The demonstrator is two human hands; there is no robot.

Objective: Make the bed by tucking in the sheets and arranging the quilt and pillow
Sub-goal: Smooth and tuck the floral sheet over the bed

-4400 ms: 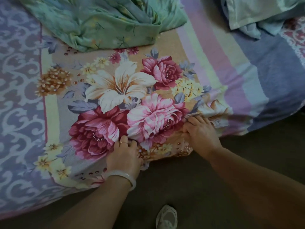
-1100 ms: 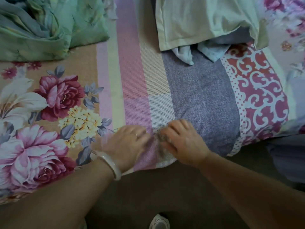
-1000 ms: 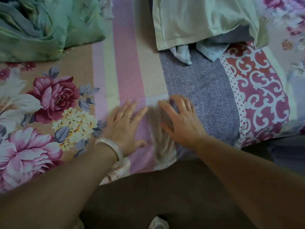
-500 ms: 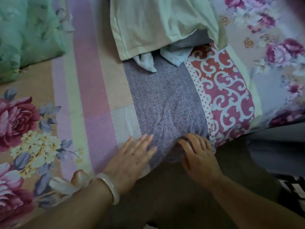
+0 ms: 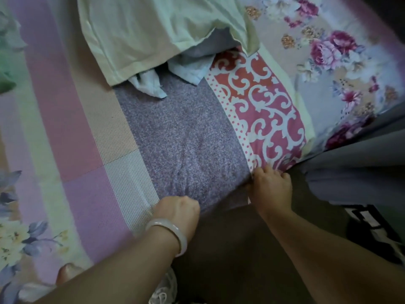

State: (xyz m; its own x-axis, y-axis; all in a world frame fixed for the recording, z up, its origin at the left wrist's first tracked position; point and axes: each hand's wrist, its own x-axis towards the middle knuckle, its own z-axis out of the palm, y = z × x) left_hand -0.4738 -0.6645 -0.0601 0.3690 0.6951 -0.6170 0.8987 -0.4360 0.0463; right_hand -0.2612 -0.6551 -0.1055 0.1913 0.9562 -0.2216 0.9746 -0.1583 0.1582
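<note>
The patterned bed sheet (image 5: 188,139), with pink and lilac stripes, a speckled purple panel and a red scroll band, covers the mattress. My left hand (image 5: 178,208), with a pale bangle on the wrist, curls its fingers over the sheet's edge at the side of the bed. My right hand (image 5: 271,186) grips the sheet's edge where the purple panel meets the red band, fingertips hidden under the fabric. A pale green pillow (image 5: 157,31) lies at the top, with a light blue cloth (image 5: 151,83) sticking out from under it. A sliver of the green quilt (image 5: 5,71) shows at the far left.
A dark brown bed side or floor (image 5: 230,249) fills the space between my forearms. Grey fabric (image 5: 355,172) hangs at the right of the bed. A black and white patterned thing (image 5: 372,229) lies at the lower right. A pale shoe (image 5: 164,290) shows at the bottom.
Both hands have moved right along the bed's side. They lay flat on the sheet a moment ago; now their fingers curl over its edge.
</note>
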